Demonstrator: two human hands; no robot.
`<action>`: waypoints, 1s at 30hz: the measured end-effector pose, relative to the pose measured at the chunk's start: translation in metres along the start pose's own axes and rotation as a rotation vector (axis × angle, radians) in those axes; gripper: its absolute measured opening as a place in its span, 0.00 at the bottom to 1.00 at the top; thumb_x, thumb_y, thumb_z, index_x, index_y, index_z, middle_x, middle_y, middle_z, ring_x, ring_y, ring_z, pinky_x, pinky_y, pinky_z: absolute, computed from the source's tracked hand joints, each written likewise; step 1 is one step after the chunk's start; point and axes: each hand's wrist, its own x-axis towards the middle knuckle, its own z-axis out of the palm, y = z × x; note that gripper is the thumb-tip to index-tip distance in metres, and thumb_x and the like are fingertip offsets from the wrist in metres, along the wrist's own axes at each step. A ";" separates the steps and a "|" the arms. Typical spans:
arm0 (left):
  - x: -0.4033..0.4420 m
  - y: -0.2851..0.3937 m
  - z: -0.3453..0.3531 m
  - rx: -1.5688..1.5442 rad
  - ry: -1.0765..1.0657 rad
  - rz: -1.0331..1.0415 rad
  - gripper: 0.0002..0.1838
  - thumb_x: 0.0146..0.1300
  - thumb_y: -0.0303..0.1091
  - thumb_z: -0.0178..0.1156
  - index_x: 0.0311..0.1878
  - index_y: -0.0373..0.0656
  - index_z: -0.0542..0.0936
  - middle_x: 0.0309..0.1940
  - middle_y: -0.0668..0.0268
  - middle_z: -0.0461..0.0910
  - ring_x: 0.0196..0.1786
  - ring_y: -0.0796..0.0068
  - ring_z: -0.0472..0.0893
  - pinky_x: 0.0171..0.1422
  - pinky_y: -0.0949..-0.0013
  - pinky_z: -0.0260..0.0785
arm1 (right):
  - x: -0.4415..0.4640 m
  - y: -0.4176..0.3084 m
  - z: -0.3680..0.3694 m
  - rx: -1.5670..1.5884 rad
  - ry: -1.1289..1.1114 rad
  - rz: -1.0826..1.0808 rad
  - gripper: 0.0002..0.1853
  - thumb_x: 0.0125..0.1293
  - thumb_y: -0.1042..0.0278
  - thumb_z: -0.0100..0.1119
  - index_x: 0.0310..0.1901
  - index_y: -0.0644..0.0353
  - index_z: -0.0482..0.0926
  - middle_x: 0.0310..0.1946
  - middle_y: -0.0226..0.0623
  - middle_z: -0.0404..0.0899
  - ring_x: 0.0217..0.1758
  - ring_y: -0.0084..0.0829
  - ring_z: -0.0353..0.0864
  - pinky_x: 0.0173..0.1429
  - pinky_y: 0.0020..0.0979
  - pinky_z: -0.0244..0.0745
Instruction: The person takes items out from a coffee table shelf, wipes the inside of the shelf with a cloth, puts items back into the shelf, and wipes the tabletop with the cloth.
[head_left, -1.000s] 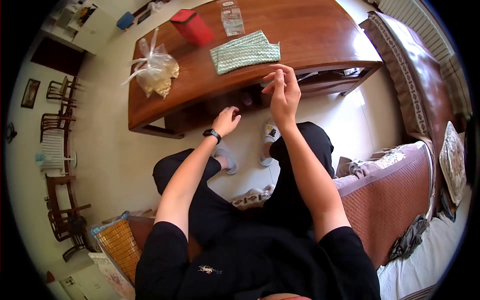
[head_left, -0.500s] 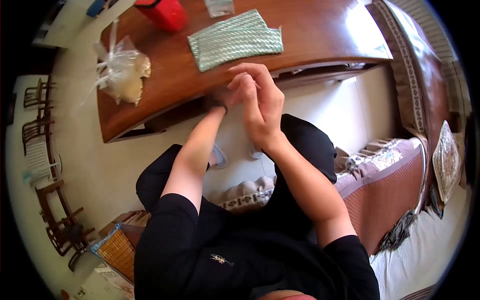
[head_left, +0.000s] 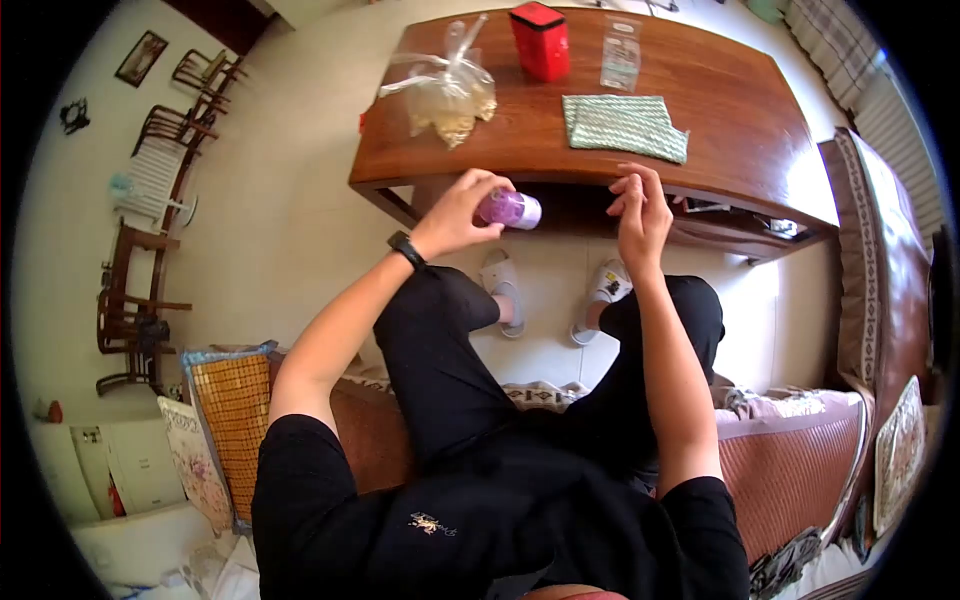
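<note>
My left hand (head_left: pixel 465 215) is closed around a small purple bottle (head_left: pixel 505 208) with a whitish end pointing right, held tilted on its side in front of the table's near edge. My right hand (head_left: pixel 643 215) is raised by the same edge, its fingers curled in toward the thumb; whether anything is between them I cannot make out. Just beyond my right hand lies a folded green-and-white patterned cloth (head_left: pixel 625 128). A knotted clear plastic bag (head_left: pixel 445 100) with pale yellowish contents sits on the table beyond my left hand.
On the brown wooden table (head_left: pixel 530 150) stand a red box (head_left: pixel 541 45) and a clear flat package (head_left: pixel 621 58). A lower shelf runs under the tabletop. My slippered feet (head_left: pixel 505 290) are on the tiled floor, and a brown sofa (head_left: pixel 790 470) is around me.
The left hand has come up from beside the table's lower part and now holds the purple bottle. My hands have moved apart. The view has turned, so the table appears farther right.
</note>
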 end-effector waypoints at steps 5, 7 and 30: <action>-0.020 -0.037 -0.092 0.046 0.121 -0.040 0.32 0.57 0.33 0.71 0.66 0.48 0.72 0.59 0.60 0.80 0.61 0.65 0.81 0.66 0.61 0.75 | -0.003 0.000 0.007 -0.083 -0.083 -0.015 0.11 0.82 0.65 0.51 0.54 0.60 0.81 0.31 0.32 0.82 0.26 0.16 0.77 0.33 0.23 0.74; -0.025 -0.069 -0.116 0.138 0.189 -0.157 0.33 0.59 0.34 0.72 0.67 0.47 0.71 0.60 0.58 0.80 0.63 0.63 0.81 0.68 0.60 0.75 | -0.002 0.005 0.009 -0.079 -0.117 -0.006 0.11 0.82 0.65 0.51 0.54 0.60 0.81 0.30 0.31 0.82 0.26 0.16 0.77 0.33 0.23 0.74; -0.075 -0.037 -0.047 -0.196 1.022 -0.067 0.26 0.78 0.48 0.57 0.67 0.37 0.71 0.53 0.62 0.78 0.40 0.77 0.77 0.45 0.73 0.72 | -0.009 0.020 0.015 -0.237 -0.213 -0.059 0.12 0.81 0.63 0.53 0.54 0.59 0.81 0.31 0.35 0.84 0.27 0.24 0.80 0.35 0.28 0.77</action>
